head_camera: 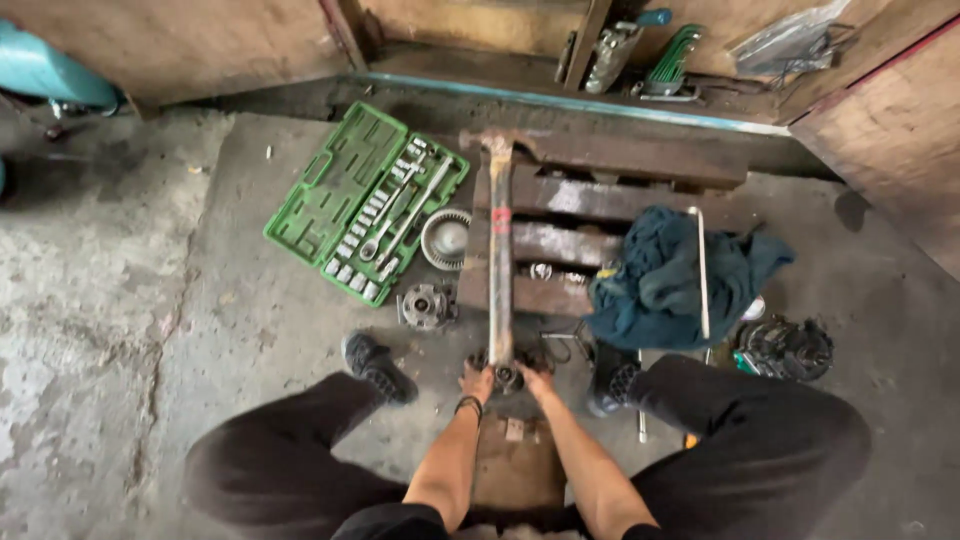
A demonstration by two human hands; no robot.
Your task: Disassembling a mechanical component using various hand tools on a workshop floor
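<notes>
While both hands (505,381) grip shaft (500,260), green case (330,190) holds sockets (365,240).

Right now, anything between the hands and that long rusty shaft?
Nothing visible. The left hand and right hand already touch the near end of the long rusty metal shaft, which lies across the dark wooden pallet. The dark teal cloth sits off to the side, apart.

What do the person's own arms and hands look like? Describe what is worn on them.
Both forearms are bare, no gloves on the left hand or right hand. A dark wristband circles the left wrist. Dark sleeves show only near the elbows, at the frame's bottom edge.
</notes>
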